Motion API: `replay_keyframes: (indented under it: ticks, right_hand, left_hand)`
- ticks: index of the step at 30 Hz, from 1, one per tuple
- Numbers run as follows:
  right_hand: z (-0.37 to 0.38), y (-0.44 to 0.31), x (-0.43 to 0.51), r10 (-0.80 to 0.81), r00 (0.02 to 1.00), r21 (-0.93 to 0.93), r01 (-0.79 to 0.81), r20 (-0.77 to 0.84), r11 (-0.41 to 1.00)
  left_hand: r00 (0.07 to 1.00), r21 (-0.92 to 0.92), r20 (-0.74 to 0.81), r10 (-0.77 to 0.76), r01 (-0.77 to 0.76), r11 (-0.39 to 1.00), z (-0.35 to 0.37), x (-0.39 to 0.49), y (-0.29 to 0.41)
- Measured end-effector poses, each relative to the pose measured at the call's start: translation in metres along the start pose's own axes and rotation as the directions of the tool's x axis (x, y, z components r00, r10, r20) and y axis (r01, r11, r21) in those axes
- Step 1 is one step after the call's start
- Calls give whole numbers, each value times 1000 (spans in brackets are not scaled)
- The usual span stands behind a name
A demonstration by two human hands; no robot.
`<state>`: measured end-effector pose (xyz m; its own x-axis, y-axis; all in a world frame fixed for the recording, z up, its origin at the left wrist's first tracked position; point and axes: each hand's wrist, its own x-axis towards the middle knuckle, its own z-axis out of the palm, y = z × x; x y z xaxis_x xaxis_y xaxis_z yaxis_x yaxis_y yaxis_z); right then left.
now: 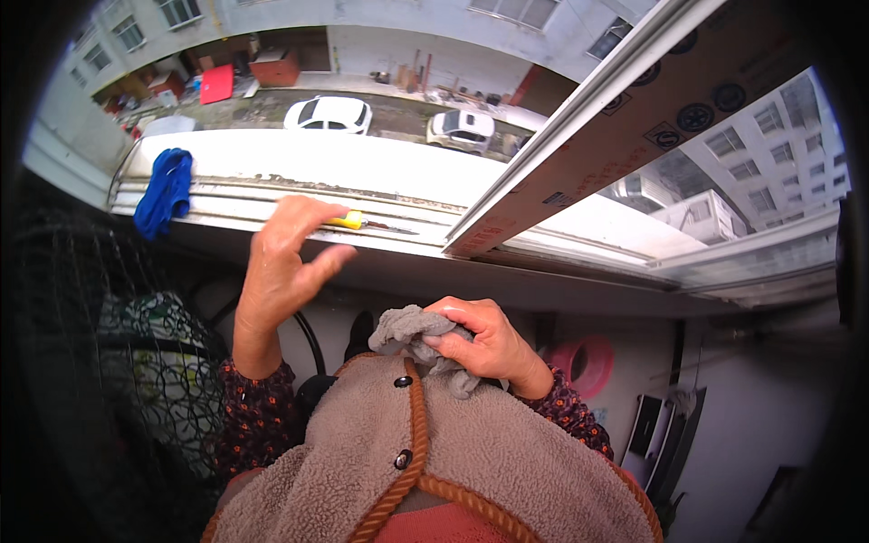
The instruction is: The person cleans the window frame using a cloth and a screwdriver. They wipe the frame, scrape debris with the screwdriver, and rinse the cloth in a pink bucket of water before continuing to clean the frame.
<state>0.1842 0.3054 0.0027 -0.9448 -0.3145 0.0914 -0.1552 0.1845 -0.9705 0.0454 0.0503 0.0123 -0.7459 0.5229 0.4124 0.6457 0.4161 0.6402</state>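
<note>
My right hand (485, 336) grips a crumpled grey cloth (407, 329) close to my chest, with part of it hanging below my fingers. Over the window sill, my left hand (285, 265) has its thumb and index finger spread, and nothing shows between them. Just beyond its index finger lies a yellow-handled screwdriver (352, 219) on the white sliding-window track (428, 224), its thin shaft pointing right. Part of the handle is hidden behind that finger. Farther left, a blue cloth (165, 190) drapes over the sill's inner edge.
A sliding window sash (543, 170) with printed film on its frame stands to the right. Beyond the opening are a street and parked white cars (329, 113). A black wire-mesh basket or chair (163, 380) is at lower left, a pink basin (587, 366) at lower right.
</note>
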Motion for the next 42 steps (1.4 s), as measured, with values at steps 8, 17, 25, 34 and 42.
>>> replay_keyframes:
  ticks: [8, 17, 25, 34, 42]
  right_hand:
    - [34, -6, 1, 90, 975, -71, -106, -203, 992]
    - [38, -7, -10, 49, 954, -72, -73, -296, 995]
    - [28, -5, -10, -32, 974, -66, 17, -224, 998]
    - [18, -1, -42, -50, 914, 177, 132, -404, 975]
    - [2, -3, -95, 237, 787, 465, 71, -569, 882]
  left_hand:
    - [964, 218, 251, 91, -147, 965, -1, 40, -48]
    - [976, 228, 159, 146, -180, 957, -18, 23, -62]
    - [973, -622, 146, -181, 233, 748, -56, -10, -33]
    - [899, -785, 431, 74, 333, 523, 61, -26, 29]
    - [565, -522, 772, 292, 825, -216, 139, -30, 46]
